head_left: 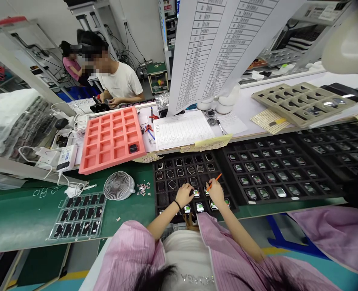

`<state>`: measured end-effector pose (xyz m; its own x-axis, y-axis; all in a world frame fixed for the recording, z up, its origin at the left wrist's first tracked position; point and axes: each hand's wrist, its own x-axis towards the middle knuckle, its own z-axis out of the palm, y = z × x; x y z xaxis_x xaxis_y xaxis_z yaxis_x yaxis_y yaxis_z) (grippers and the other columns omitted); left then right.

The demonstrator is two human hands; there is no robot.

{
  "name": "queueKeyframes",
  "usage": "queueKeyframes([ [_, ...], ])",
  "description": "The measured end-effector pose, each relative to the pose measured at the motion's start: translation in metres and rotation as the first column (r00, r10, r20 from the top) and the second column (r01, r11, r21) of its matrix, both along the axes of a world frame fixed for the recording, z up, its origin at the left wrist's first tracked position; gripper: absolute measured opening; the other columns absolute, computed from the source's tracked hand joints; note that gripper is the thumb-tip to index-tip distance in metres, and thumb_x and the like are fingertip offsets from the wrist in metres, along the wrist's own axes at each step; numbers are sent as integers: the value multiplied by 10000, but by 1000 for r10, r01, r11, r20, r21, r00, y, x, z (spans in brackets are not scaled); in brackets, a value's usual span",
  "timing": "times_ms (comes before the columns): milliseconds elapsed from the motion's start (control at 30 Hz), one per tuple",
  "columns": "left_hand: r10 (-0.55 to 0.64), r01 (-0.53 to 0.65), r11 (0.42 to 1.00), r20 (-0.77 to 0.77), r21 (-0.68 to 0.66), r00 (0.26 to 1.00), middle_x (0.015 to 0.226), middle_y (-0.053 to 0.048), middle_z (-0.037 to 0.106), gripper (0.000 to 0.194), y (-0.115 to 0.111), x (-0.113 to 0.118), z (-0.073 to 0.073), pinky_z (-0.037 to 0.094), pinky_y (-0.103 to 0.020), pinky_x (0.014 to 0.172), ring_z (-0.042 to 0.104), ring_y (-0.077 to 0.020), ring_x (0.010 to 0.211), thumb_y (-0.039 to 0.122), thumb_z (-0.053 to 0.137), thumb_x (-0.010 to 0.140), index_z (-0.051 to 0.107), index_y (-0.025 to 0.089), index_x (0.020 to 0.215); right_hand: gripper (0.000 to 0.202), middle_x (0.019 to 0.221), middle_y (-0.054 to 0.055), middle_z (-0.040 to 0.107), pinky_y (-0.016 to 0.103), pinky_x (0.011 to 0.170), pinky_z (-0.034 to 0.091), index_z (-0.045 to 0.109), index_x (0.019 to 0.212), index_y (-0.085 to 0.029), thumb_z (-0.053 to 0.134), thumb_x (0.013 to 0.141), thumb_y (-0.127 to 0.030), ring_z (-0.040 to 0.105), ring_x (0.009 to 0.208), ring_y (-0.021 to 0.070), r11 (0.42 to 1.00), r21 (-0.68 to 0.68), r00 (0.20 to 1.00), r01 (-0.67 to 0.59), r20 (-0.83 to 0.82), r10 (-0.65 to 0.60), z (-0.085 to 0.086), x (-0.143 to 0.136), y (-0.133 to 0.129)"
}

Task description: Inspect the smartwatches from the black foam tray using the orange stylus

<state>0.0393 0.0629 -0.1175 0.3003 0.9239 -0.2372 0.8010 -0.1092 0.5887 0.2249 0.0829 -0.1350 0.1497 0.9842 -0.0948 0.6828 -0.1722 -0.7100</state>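
A black foam tray (163, 198) lies in front of me, its compartments holding watch-like devices, several with lit screens in the nearer rows. My left hand (185, 194) rests over the middle of this tray, beside a lit device (196, 193); its fingers are bent, and whatever they may hold is hidden. An orange stick-like tool (218, 176) is gripped in my right hand (215, 192), its upper end pointing up to the right. Under that hand another lit device (207, 192) is partly covered.
To the right stands a second black tray (242, 200) of devices. Left are a round fan (119, 186), small scattered pieces (143, 189) and a clear tray (78, 215). A pink tray (112, 139) and papers (183, 130) lie on the shelf; a person (119, 81) works beyond.
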Motion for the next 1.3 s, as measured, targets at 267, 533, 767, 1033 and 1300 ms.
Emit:
queueKeyframes([
  [267,5,-16,996,-125,-85,992,1257,-173,476,428,1,42,-6,404,-507,983,424,-329,1221,53,691,684,549,122,1082,113,864,71,643,339,759,479,587,871,-143,554,903,-247,620,811,185,991,-131,999,12,-48,-19,-15,-2,-4],
  [533,113,-72,985,271,-156,956,1102,-84,571,484,16,13,14,488,-393,897,579,-236,1040,53,776,539,519,160,936,196,752,6,631,281,582,501,587,779,-168,567,890,-328,609,621,137,988,-155,929,17,-362,-73,6,3,-10],
  [767,284,-138,955,676,-263,680,1116,-129,653,542,26,-2,83,502,-236,611,658,-163,864,315,731,727,394,187,1130,382,717,0,644,250,353,396,570,969,-204,503,807,-544,623,480,173,992,-124,712,-19,-698,-74,77,-12,5],
  [1033,678,256,735,689,-628,-256,1352,-196,527,292,18,-16,162,512,-223,778,555,-222,1223,395,567,880,583,122,983,422,713,16,673,241,408,452,615,980,-190,684,718,-512,651,531,170,994,-67,503,-82,-864,-17,149,-23,11],
  [1300,668,141,739,691,-659,-277,1230,-132,614,333,12,-19,158,455,-142,608,640,-110,911,150,666,778,592,141,1103,386,715,22,659,244,402,443,621,962,-202,738,688,-447,657,561,187,988,-117,475,-103,-878,-55,152,-24,4],
])
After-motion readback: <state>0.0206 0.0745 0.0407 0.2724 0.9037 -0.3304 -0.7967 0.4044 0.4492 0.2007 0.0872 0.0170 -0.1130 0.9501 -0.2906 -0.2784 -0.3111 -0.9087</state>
